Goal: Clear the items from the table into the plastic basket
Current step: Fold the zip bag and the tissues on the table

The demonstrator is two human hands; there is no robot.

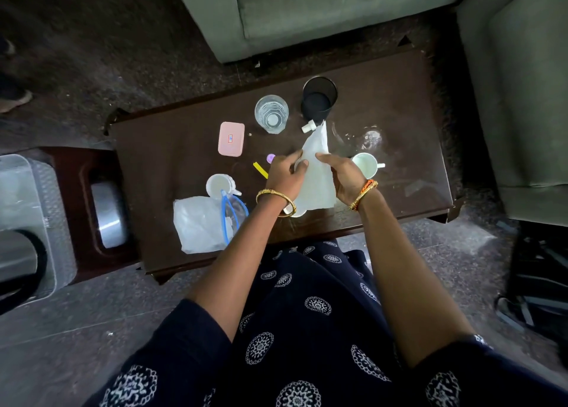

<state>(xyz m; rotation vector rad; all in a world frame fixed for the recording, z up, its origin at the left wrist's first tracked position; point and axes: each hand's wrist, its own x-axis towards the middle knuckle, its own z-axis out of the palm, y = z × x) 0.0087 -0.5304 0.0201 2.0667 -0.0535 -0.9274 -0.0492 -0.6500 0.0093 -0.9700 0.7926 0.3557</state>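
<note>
Two hands in the middle of the frame, above a dark brown bench (172, 148). Left hand (284, 177) with fingers curled, pinching the left edge of a white paper sheet (318, 173). Right hand (344, 176) pinching the right edge of the same sheet. Sheet held up over the bench, pointed end toward the top of the frame.

On the bench, above the hands: a clear glass (271, 113) and just right of it a black cup (318, 99). A small white cap (308, 126) right below the black cup. A pink box (231, 138) left of the glass. A tiny purple thing (270, 158) and a yellow strip (260, 170) close to the left hand. A white mug (365, 165) just beside the right hand. Another white mug (220, 185) lower left, touching a clear plastic bag (199, 225) with a blue strip.

Plastic basket (29, 222) at the far left edge of the frame, off the bench, with a shiny metal thing inside.
</note>
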